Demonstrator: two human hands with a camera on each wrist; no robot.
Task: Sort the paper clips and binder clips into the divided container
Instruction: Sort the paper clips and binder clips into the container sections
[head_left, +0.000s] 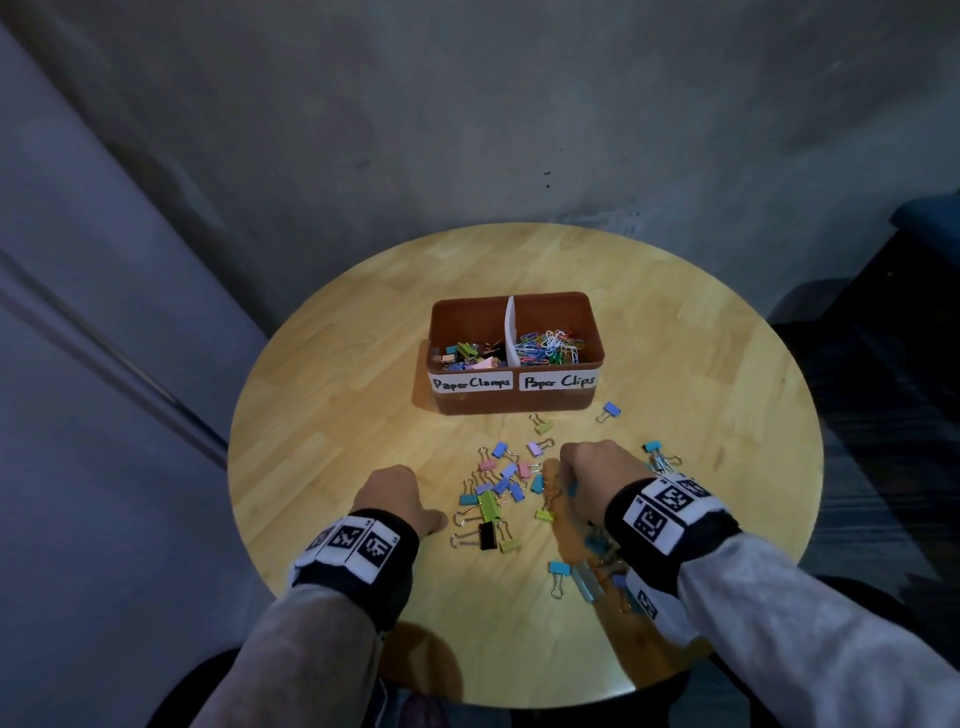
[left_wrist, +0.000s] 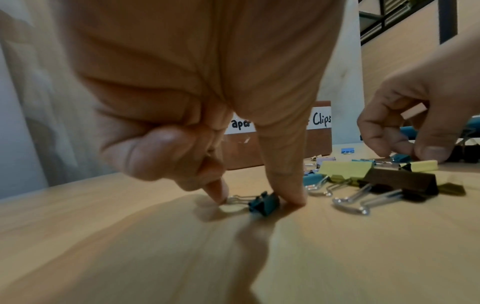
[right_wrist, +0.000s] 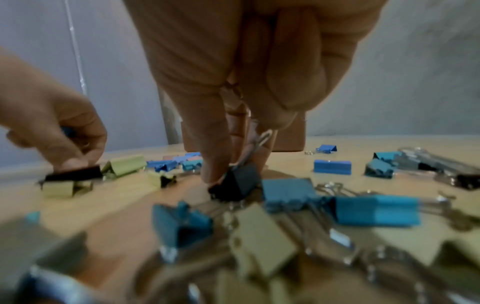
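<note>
container (head_left: 514, 400) front labels "Paper Clamps" (head_left: 471, 383), "Paper Clips" (head_left: 559, 382)

The room is dim, and light from above falls mainly on the round wooden surface (head_left: 363, 364), leaving walls and corners dark. The head view bends outward at its edges. Soft shadows pool under the left hand (left_wrist: 207, 102) in its wrist view. The right wrist view is blurred, and the nearest binder clips (right_wrist: 259, 257) are badly out of focus.

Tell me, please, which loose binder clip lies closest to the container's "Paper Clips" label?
The blue binder clip, lying alone just off the brown container, by its right front corner; the olive-yellow clip is slightly farther.
</note>
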